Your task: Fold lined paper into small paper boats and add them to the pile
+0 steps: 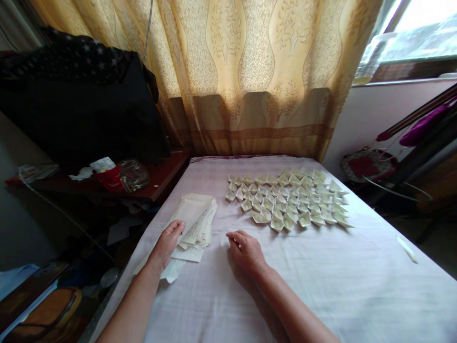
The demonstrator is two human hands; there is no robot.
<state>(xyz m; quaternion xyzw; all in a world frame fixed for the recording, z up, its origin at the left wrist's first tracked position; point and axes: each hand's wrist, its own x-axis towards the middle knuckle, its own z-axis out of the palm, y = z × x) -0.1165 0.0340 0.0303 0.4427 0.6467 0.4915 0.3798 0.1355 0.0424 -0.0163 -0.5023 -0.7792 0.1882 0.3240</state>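
My left hand (167, 243) pinches the edge of a paper sheet (194, 216) between thumb and fingers, lifting it at a slant over a stack of paper (205, 233). The sheets are thin and off-white, with uneven edges fanning toward me. Under my left wrist a loose pale sheet (173, 270) sticks out. To the right of the stack, my right hand (247, 250) is held low over the cloth with its fingers curled together; I see nothing in it. Beyond it stand several rows of small folded paper boats (285, 200), close together.
A white cloth (321, 286) covers the bed-like surface. A small white strip (407, 250) lies near its right edge. On the left, a dark red desk (160, 183) holds a glass mug (133, 175), a red cup (109, 178) and a black screen (82, 119). Yellow curtains (250, 71) hang behind.
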